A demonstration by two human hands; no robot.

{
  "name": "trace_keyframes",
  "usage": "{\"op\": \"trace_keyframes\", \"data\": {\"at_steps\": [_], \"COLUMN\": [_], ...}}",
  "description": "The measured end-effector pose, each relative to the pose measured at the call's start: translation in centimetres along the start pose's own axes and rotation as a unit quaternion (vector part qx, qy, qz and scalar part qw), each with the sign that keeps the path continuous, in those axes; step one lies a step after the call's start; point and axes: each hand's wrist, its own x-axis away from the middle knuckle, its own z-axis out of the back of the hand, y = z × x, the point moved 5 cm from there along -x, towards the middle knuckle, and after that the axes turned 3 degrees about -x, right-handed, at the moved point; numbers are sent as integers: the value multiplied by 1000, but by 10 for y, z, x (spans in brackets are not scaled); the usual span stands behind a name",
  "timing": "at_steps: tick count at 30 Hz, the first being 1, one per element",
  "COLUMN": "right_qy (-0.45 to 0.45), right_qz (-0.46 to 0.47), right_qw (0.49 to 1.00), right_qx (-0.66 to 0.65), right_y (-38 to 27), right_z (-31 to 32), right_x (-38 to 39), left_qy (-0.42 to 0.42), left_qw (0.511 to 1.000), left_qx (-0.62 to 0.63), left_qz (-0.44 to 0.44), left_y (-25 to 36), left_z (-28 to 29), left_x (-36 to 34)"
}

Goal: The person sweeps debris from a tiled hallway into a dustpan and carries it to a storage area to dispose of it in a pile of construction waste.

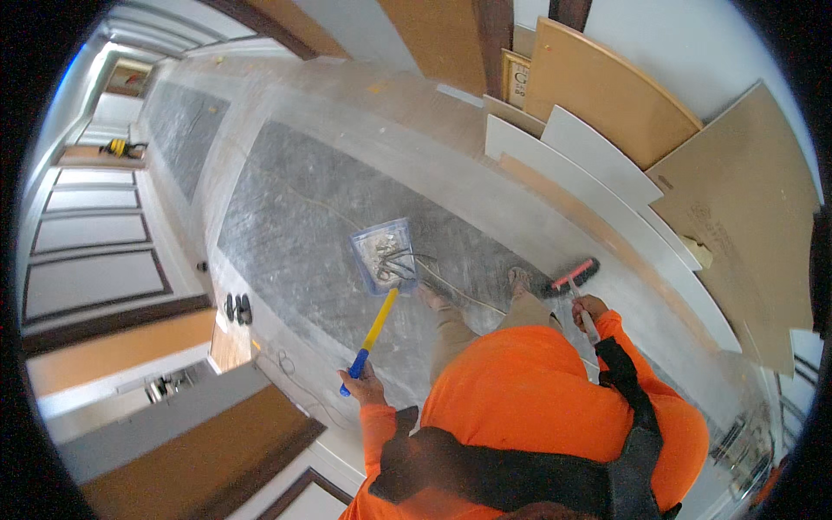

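My left hand point(362, 381) is closed around the blue grip of a yellow handle point(377, 329). That handle runs out to a bluish dustpan point(403, 237) low over the floor, which holds pale debris and some dark, curved strips. On the other side, my right hand point(589, 310) grips the pale stick of a broom point(569, 276) with a red head and dark bristles. The bristles are at the floor near the leaning boards, right of my feet. Both of my forearms are in orange sleeves.
White and tan boards point(598, 173) lean on the right wall beside a large cardboard sheet point(737, 225). A thin cord point(459, 293) crosses the dark floor patch point(303, 199) near my feet. Dark shoes point(238, 308) stand at the left doorway, and a yellow-and-black tool point(121, 147) sits farther off.
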Motion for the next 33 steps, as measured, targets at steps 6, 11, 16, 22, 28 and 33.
{"op": "trace_keyframes", "data": {"at_steps": [6, 11, 16, 22, 28, 33], "right_qy": [109, 221, 366, 539, 416, 225], "right_qz": [32, 60, 68, -13, -82, -49], "right_qw": [979, 928, 868, 690, 687, 613], "right_qx": [167, 295, 328, 483, 590, 756], "right_y": [-27, -11, 25, 38, -11, -10], "right_z": [-136, -213, -187, -41, -11, -155], "right_x": [-67, -43, 3, -51, -171, -210], "left_qy": [-88, -179, -193, -216, -279, -264], "left_qw": [994, 972, 958, 944, 907, 913], "left_qx": [-54, -149, -203, -242, -314, -302], "left_qz": [23, 42, 65, 63, 36, 70], "left_y": [11, 46, 43, 20, 25, 20], "left_z": [-111, -193, -279, -355, -413, -461], "left_x": [-92, -176, -219, -236, -202, -192]}}
